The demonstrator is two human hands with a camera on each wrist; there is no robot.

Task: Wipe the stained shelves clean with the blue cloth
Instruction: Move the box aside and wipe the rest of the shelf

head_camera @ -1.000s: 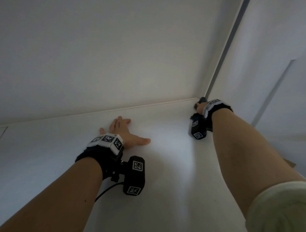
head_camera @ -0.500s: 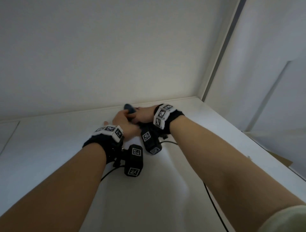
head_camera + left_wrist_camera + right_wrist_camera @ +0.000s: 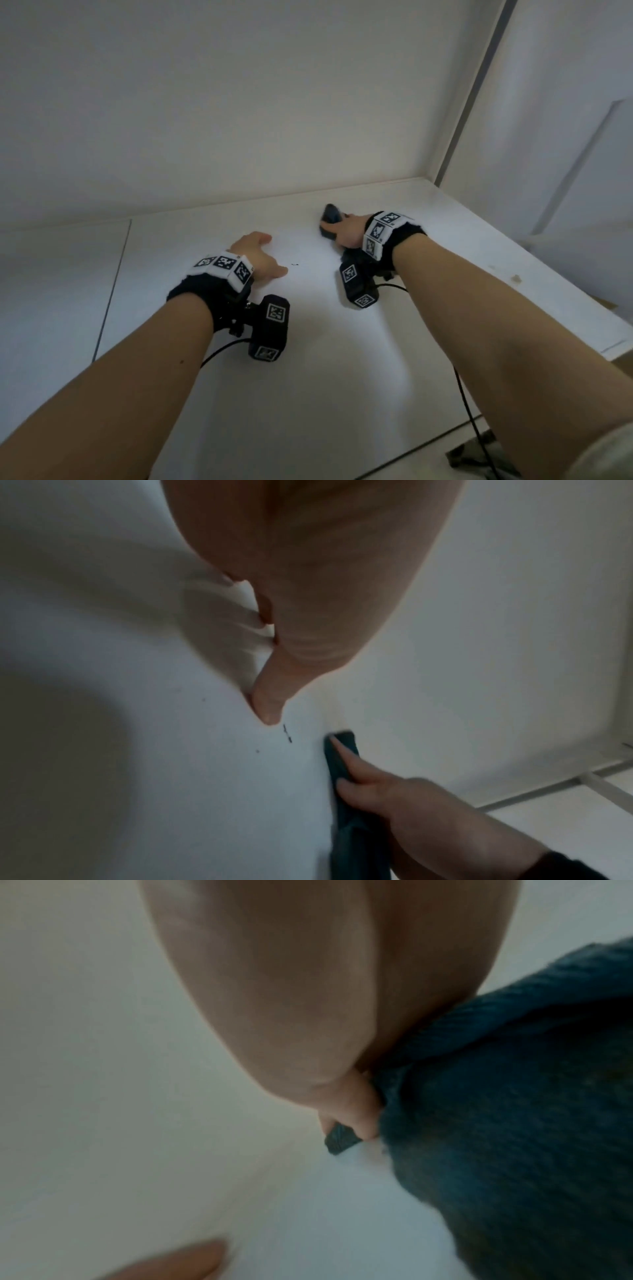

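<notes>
The white shelf (image 3: 342,342) carries a small dark stain (image 3: 295,264) between my hands, which the left wrist view shows as short black marks (image 3: 287,733). My left hand (image 3: 265,255) rests flat on the shelf, its thumb (image 3: 270,704) just beside the marks. To the right, near the back wall, my right hand (image 3: 339,229) grips the bunched blue cloth (image 3: 329,217) and presses it onto the shelf. In the right wrist view the cloth (image 3: 496,1123) fills the right side under curled fingers (image 3: 359,1110).
The back wall (image 3: 239,120) meets the shelf right behind my hands. A side panel (image 3: 548,137) closes the right. Yellowish spots (image 3: 513,278) lie near the shelf's right edge. A seam (image 3: 109,291) runs down the shelf at left. Black cables (image 3: 469,411) trail from the wrist cameras.
My right hand swept the cloth from the right corner over to my left hand, then slid back right. The left hand has stayed on the shelf.
</notes>
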